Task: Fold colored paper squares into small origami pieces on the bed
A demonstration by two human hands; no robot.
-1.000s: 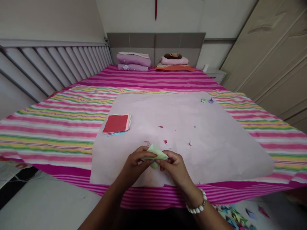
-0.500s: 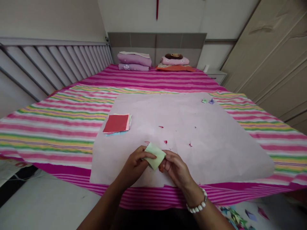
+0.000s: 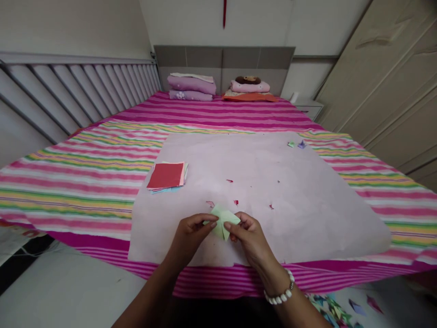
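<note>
A folded piece of light green origami paper (image 3: 221, 213) is held between my two hands above the near part of a large pale sheet (image 3: 307, 214). My left hand (image 3: 191, 234) pinches its left side between thumb and fingers. On the right side, my right hand (image 3: 251, 234) grips it with the thumb on the near face and the fingers behind. A slit between two flaps shows at the paper's lower point. A stack of square coloured paper (image 3: 166, 175), red on top, lies to the left, beyond my left hand.
Small red marks or scraps (image 3: 236, 202) dot the pale sheet. Two small folded paper pieces, one green (image 3: 291, 144) and one purple (image 3: 302, 144), sit at its far right. Several folded papers (image 3: 336, 310) lie on the floor at lower right. A railing (image 3: 85, 91) borders the bed's left.
The green paper has gone from a flat diamond shape to a wider form with a slit at the bottom. My right thumb has come onto its near face.
</note>
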